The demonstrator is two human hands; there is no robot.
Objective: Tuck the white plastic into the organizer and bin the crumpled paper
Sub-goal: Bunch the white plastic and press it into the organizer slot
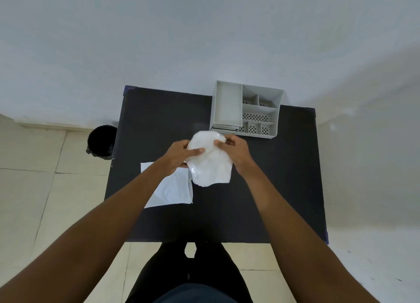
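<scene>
A: White, glossy plastic, a soft rumpled sheet (210, 160): that is what both hands have above the black rectangular table (272, 189). The left hand (179, 153) pinches its left edge, thumb laid across the front; the right hand (234, 150) is closed round its upper right edge.

B: And relative to the grey compartmented plastic organizer (246, 109)?

A: Just in front of it, near its front edge, not yet inside. Every compartment I can see looks empty.

B: The paper?

A: A flat white sheet of paper (172, 186) lies on the table well in front and left of the organizer, partly under the left forearm. It looks creased, not balled up. The round black bin (101, 142) stands on the floor, far left of the organizer.

B: So progress?

A: I'd judge neither part is done: tucking is under way, binning untouched.
</scene>
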